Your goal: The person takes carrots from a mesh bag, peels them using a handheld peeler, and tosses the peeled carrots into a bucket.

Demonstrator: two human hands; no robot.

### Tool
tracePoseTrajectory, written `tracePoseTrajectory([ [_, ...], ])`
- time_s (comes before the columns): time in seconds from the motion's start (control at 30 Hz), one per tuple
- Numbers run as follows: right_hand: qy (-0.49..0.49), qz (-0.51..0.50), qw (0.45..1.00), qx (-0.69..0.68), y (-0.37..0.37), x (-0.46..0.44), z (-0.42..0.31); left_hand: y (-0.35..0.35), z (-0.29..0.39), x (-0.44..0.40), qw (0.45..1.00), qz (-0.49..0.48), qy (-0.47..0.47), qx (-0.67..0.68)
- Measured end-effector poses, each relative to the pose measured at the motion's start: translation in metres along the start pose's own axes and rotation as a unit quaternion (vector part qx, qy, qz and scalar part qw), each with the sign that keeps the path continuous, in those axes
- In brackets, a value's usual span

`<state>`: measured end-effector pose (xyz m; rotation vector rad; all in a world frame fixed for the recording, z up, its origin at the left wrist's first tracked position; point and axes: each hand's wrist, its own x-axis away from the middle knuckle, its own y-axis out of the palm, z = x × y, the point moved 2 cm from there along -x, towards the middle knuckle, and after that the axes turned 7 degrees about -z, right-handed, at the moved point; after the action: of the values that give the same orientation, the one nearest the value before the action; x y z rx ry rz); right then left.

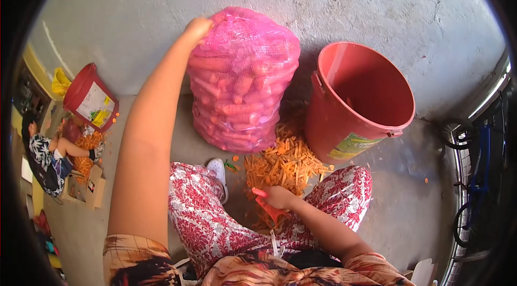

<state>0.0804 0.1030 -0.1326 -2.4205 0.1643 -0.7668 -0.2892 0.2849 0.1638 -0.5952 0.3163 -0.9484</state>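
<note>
A pink mesh sack (245,79) full of carrots stands upright against the wall. My left hand (198,31) reaches up to its top left edge, fingers closed on the netting. Low between my knees, my right hand (281,198) is wrapped round a red plastic tool (260,193); its working end is too unclear to name. Beneath and beyond that hand lies a heap of orange peelings (285,165) on the floor. The heap spreads between the sack and a tall red bucket (355,119), which leans slightly.
A white shoe (216,175) shows beside my left knee. Over at the left, another person (48,149) sits near a second red bucket (91,97), orange peelings and a cardboard box (96,189). A blue bicycle (479,162) stands along the right edge.
</note>
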Motion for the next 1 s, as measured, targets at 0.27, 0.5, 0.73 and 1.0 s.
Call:
tracePoseTrajectory([
  [0.27,-0.023,-0.06,0.997,0.034,-0.013,-0.006,-0.057,0.011,-0.021,-0.035,0.933,0.001,0.194,-0.304],
  [0.5,-0.093,-0.092,0.99,0.053,-0.024,-0.026,-0.076,0.028,-0.064,-0.102,0.89,-0.219,0.068,-0.394],
  [0.73,-0.066,-0.185,0.98,0.042,-0.052,-0.028,-0.074,0.008,-0.088,-0.114,0.873,-0.031,-0.104,-0.476],
  [1.0,-0.02,-0.158,0.987,0.019,-0.045,-0.032,-0.051,0.035,-0.038,-0.113,0.883,0.056,0.06,-0.463],
])
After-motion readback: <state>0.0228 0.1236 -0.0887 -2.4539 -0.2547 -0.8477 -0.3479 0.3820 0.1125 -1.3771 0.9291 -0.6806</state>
